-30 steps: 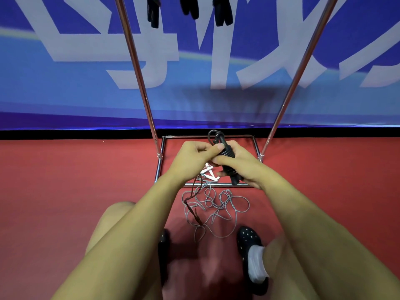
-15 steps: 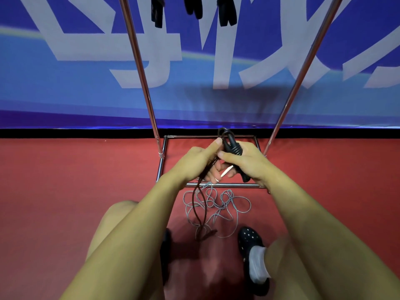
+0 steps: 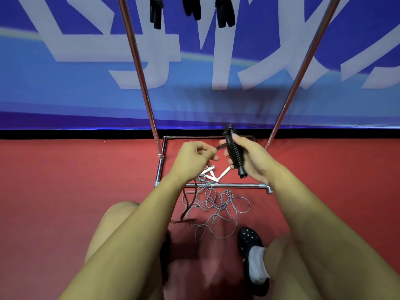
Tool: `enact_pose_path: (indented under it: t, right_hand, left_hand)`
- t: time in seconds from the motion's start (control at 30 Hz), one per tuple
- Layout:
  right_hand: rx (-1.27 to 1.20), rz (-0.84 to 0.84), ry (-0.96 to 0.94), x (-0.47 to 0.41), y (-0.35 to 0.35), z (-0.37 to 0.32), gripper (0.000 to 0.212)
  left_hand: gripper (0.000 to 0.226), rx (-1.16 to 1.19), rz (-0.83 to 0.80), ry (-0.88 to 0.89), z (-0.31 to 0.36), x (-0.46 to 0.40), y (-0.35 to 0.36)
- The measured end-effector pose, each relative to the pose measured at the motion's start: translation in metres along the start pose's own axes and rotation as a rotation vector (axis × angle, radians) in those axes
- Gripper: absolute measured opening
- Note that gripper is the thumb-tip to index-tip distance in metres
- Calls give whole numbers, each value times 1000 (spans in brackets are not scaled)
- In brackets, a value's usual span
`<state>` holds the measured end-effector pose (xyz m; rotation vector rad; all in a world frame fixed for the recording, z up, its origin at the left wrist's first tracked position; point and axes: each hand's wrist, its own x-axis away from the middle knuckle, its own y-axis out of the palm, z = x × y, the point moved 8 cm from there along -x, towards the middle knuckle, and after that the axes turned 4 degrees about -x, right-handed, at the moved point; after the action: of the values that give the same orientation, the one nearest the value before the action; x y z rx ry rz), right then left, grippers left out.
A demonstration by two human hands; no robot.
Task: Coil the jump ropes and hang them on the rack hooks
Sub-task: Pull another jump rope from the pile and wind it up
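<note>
While the right hand [image 3: 249, 158] grips the black ribbed handles [image 3: 234, 155] above the rack base [image 3: 223, 185], left hand [image 3: 192, 158] pinching the dark rope [image 3: 218, 147] beside them, grey rope [image 3: 218, 205] tangled on the red floor [image 3: 65, 180], white handles [image 3: 216, 175] inside the base.

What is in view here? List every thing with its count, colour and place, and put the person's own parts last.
black jump rope handles: two held together, black, in the right hand
dark rope: one, dark brown, from the left hand down to the floor
grey jump rope: one, grey with white handles, loose on the floor by the rack base
hung jump ropes: three pairs of black handles, top edge
rack: one, chrome, two poles on a rectangular base
banner: one, blue and white, behind the rack
floor: red
shoes: two, black
left hand: pinches the dark rope
right hand: grips the handles
</note>
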<state>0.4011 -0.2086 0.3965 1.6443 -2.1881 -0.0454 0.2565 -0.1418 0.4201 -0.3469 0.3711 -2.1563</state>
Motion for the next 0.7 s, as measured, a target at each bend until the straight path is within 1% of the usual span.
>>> enact_pose_path:
  t: [0.03, 0.13, 0.2, 0.27, 0.3, 0.33, 0.43, 0.5, 0.63, 0.7]
  right_hand:
    - [-24, -5, 15, 0, 1, 0, 42]
    - [-17, 29, 2, 1, -3, 1, 24]
    - [110, 26, -43, 1, -4, 0, 17]
    - [289, 23, -88, 2, -5, -2, 11]
    - [355, 37, -106, 3, -6, -3, 12]
    - [399, 64, -124, 4, -8, -4, 18]
    - [421, 131, -136, 5, -9, -6, 37]
    - [390, 108, -114, 7, -3, -4, 40]
    - [249, 3, -42, 9, 13, 2, 42]
    - [229, -36, -32, 11, 18, 3, 44]
  left_hand:
    - [11, -7, 4, 7, 0, -1, 0]
    - [13, -11, 17, 16, 0, -2, -1]
    - [16, -23, 17, 23, 0, -2, -1]
    - [19, -43, 11, 24, 0, -1, -1]
    - [22, -44, 7, 26, 1, -1, 0]
    - [26, -40, 5, 30, 1, -1, 1]
    - [41, -12, -4, 42, 6, 1, 3]
    - [45, 8, -24, 62, 10, 4, 5]
    - [49, 30, -37, 102, 15, 6, 5]
    - [51, 23, -48, 116, 16, 6, 4]
